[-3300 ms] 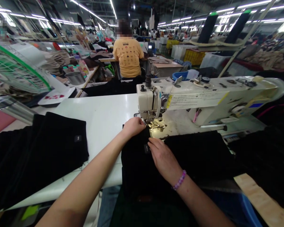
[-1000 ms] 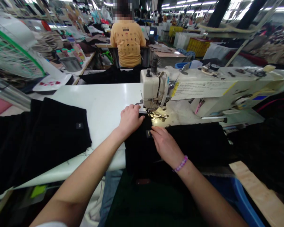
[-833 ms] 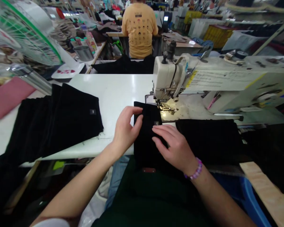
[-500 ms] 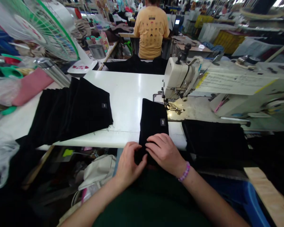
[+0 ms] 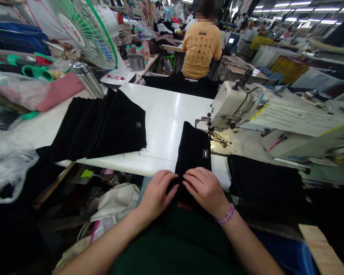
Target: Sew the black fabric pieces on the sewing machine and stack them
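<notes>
A black fabric piece with a small dark label near its right edge lies on the white sewing table, its far right side close to the sewing machine's presser foot. My left hand pinches the near left part of this fabric at the table's front edge. Beside it my right hand, a beaded bracelet on the wrist, has its fingers curled onto the same near edge. The two sets of fingertips are a small gap apart. Part of the fabric's near end is hidden under my hands.
Overlapping black fabric pieces lie at the left of the white table. More folded black fabric is to the right, before the sewing machine. A steel flask and fan stand back left. A co-worker sits ahead.
The camera view has turned slightly left, so the scene sits further right. My left fingers have closed together on the fabric's near edge; the fabric remains beside the presser foot.
</notes>
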`<state>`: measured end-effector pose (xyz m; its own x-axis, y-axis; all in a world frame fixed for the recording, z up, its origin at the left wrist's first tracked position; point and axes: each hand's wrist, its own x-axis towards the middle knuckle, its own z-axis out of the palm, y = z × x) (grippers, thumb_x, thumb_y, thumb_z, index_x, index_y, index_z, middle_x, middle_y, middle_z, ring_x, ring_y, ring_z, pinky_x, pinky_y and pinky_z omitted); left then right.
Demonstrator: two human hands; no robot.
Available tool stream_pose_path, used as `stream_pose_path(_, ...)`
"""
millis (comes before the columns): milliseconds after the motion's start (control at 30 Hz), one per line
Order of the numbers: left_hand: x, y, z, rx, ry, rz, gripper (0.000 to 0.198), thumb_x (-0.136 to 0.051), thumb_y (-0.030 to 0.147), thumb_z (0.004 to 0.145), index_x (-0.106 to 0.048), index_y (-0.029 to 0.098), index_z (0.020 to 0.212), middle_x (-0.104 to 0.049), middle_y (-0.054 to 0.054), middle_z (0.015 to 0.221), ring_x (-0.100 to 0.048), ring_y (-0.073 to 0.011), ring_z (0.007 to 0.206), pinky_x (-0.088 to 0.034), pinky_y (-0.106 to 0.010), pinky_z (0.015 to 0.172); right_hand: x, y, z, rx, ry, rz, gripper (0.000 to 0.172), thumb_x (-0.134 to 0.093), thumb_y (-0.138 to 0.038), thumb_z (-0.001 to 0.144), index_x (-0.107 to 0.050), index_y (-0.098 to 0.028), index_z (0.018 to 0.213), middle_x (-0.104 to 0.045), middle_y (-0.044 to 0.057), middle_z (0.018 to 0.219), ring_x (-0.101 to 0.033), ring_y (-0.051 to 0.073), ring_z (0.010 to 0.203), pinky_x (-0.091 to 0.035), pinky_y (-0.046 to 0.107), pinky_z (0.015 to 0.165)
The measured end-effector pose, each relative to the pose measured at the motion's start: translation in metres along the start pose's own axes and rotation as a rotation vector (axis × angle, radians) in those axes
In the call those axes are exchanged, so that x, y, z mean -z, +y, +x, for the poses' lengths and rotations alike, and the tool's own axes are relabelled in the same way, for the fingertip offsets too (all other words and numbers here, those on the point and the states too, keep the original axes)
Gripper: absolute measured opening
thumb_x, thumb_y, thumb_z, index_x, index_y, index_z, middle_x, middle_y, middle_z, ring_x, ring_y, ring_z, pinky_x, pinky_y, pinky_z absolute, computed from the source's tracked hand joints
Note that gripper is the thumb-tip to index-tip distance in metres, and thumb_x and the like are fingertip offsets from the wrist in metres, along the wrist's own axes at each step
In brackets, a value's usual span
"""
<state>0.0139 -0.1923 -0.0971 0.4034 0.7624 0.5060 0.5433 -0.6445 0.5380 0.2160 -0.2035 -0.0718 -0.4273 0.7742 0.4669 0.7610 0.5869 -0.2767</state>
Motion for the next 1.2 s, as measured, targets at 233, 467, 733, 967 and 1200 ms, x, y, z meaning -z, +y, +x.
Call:
stream_pose_path(233,0.003,0.014,0.011,0.043,0.125,-0.071,0.017,-0.056,0.011,0.089,-0.058,0.019,0.104,-0.064,-0.006,0.092,-0.063,-0.0178,0.086,-0.054,-0.032,0.078,-0.001,-0.012,0.007,-0.002,0.140,0.031,0.018,-0.057,-0.015,0.092,-0.066,-0.015,0.109,-0.071,0.010,0.099,-0.065,0.022,0.092,-0.053,0.038,0.081)
stream_pose_path(467,0.001,0.020,0.025,0.015,0.264,-0.005,0.018,-0.058,0.006,0.085,-0.054,0.021,0.095,-0.060,-0.002,0.085,-0.060,-0.0157,0.079,-0.053,-0.028,0.072,-0.004,-0.023,0.017,-0.021,0.378,-0.018,0.017,-0.056,-0.005,0.087,-0.061,-0.017,0.098,-0.069,0.008,0.085,-0.063,0.021,0.081,-0.052,0.036,0.073)
stream_pose_path(733,0.007,0.026,0.026,-0.044,0.291,-0.057,0.016,-0.058,0.007,0.088,-0.060,0.020,0.098,-0.064,-0.004,0.082,-0.062,-0.0153,0.075,-0.055,-0.027,0.067,0.003,-0.018,0.015,0.037,0.368,-0.062,0.025,-0.058,-0.006,0.088,-0.061,-0.018,0.109,-0.069,0.007,0.086,-0.064,0.020,0.079,-0.054,0.037,0.073)
stream_pose_path(967,0.006,0.029,0.026,-0.050,0.294,-0.062,0.017,-0.060,0.005,0.084,-0.059,0.019,0.094,-0.062,-0.003,0.079,-0.060,-0.0146,0.072,-0.053,-0.027,0.064,0.002,-0.017,0.012,0.043,0.364,-0.024,0.022,-0.057,-0.009,0.091,-0.062,-0.018,0.110,-0.068,0.007,0.086,-0.065,0.020,0.081,-0.055,0.037,0.075)
stream_pose_path(1200,0.006,0.032,0.026,-0.034,0.300,-0.094,0.017,-0.058,0.005,0.086,-0.061,0.019,0.094,-0.063,-0.003,0.079,-0.059,-0.0143,0.072,-0.052,-0.027,0.065,0.005,-0.020,0.014,0.044,0.354,-0.071,0.019,-0.058,-0.011,0.092,-0.062,-0.021,0.108,-0.067,0.005,0.084,-0.063,0.020,0.078,-0.053,0.039,0.076)
